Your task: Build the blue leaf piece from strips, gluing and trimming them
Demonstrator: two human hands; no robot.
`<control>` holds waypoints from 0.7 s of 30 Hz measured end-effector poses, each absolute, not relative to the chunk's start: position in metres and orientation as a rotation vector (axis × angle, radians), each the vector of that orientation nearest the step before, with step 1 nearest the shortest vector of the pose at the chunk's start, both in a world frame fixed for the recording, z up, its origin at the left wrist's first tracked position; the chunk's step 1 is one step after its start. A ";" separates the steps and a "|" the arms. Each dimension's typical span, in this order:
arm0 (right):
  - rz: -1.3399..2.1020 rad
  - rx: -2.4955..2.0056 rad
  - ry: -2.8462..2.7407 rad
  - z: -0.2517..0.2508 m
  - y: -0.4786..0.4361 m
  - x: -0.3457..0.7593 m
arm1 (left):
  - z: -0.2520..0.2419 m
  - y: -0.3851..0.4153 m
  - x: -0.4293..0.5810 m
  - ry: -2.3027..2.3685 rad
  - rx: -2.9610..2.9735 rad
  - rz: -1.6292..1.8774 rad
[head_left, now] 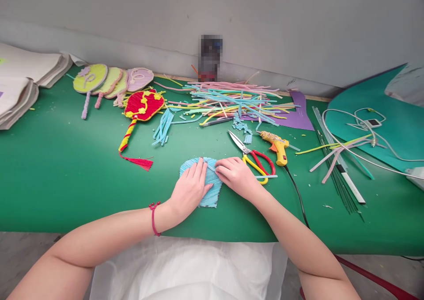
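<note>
Green worktop [66,176] is carrying everything. A loose pile of coloured strips [232,99] is lying well beyond your fingertips, and a finished red fan [144,105] is lying beyond and left of your left fingers [198,169].

A light-blue fan panel [213,193] is lying flat on the worktop, directly under both hands.

- Left hand [190,189]: it is lying spread and flat, palm down, pressing the panel; it is gripping nothing.
- Right hand [236,176]: its fingers [223,169] are curling close together at the panel's upper right edge. Whether they are pinching a strip end or only pressing there, you cannot tell.

Handling, as a judgement: the panel is looking light, soft and ribbed, likely bending if lifted by one corner. You are best holding it flat under the palm and working at the rim.

Scissors [253,156] are lying open just right of your right fingers. The yellow glue gun [277,145] is lying further right, its tip pointing left.
</note>
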State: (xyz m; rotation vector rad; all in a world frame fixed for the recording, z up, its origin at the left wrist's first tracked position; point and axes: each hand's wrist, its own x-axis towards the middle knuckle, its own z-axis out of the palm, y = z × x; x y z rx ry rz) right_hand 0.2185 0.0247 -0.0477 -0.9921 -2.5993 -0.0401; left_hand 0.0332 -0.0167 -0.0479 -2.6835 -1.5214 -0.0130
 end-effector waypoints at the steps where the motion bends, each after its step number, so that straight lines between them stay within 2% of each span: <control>1: -0.032 -0.996 -2.602 -0.048 0.025 0.218 | -0.049 -0.017 0.033 -1.531 -2.684 -0.005; 10: -0.013 -1.117 -2.566 -0.043 0.024 0.217 | -0.056 -0.020 0.035 -1.523 -2.675 0.008; 21: 0.065 -1.278 -2.568 -0.044 0.033 0.205 | -0.061 -0.018 0.031 -1.539 -2.693 -0.271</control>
